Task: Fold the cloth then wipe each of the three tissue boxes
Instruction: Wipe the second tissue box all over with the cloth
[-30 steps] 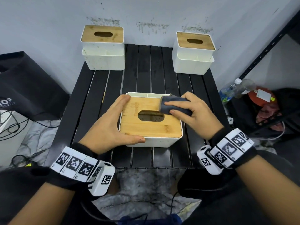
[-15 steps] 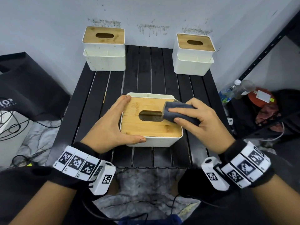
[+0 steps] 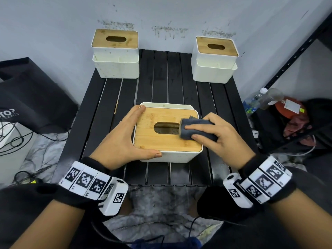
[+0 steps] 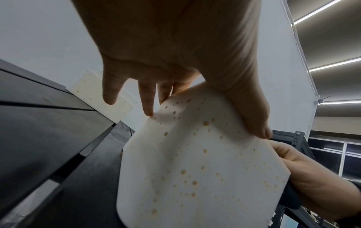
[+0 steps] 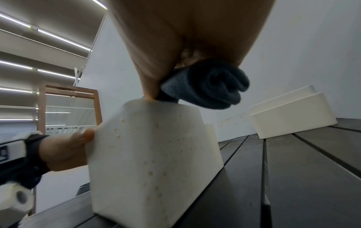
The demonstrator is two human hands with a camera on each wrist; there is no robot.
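The near tissue box (image 3: pixel 170 156), white with a bamboo lid (image 3: pixel 149 141), stands at the front middle of the black slatted table (image 3: pixel 161 83). My left hand (image 3: pixel 118 141) braces its left front corner, fingers straight along the left side and thumb along the front wall (image 4: pixel 195 169). My right hand (image 3: pixel 221 139) grips a folded dark grey cloth (image 3: pixel 190 128) and presses it on the lid's right part, beside the slot. The right wrist view shows the cloth (image 5: pixel 207 88) bunched under the fingers at the box's top edge (image 5: pixel 152 154). Two more tissue boxes stand at the back left (image 3: pixel 115 56) and back right (image 3: pixel 214 63).
A grey wall rises right behind the back boxes. Left of the table lie a black bag (image 3: pixel 27 97) and cables (image 3: pixel 12 139). To the right stand a dark metal rack (image 3: pixel 294 56), plastic bottles (image 3: pixel 258 101) and a red item (image 3: pixel 289 110).
My right hand has slid the cloth toward me along the right side of the lid, from the far corner to beside the slot. The left hand and box have stayed put.
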